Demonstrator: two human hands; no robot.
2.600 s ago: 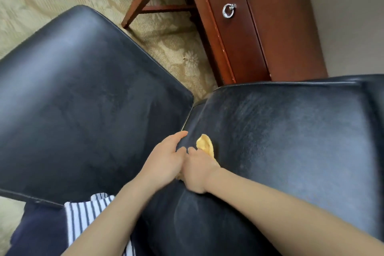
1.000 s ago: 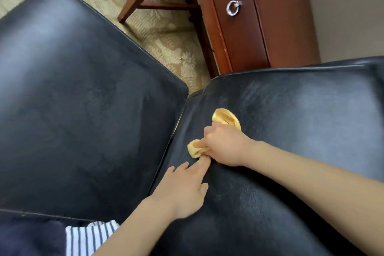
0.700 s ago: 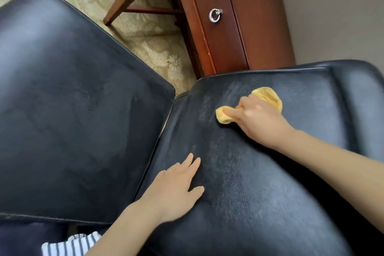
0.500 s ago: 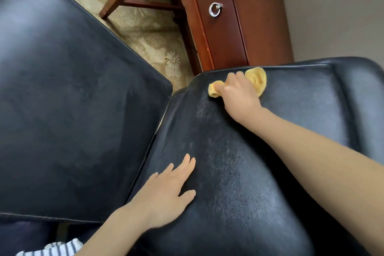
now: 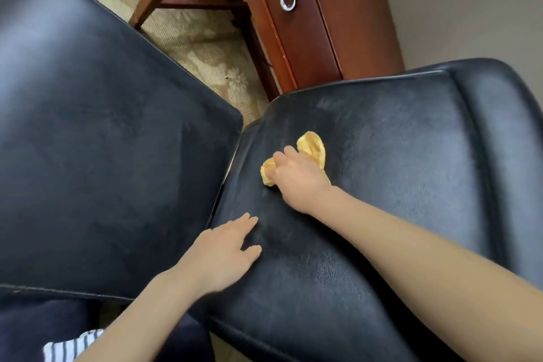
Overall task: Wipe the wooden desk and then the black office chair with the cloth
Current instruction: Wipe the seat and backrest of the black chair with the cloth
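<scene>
Right hand gripping bunched yellow cloth, pressing it onto black chair. Left hand lying flat on chair, fingers straight, holding nothing.

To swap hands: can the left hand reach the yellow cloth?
Probably yes: the left hand rests flat on the chair close to the cloth, nothing between; the right hand grips it.

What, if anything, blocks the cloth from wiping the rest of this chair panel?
Only the left hand, resting flat on the chair nearer the camera. The right hand grips the cloth; elsewhere nothing visible.
</scene>
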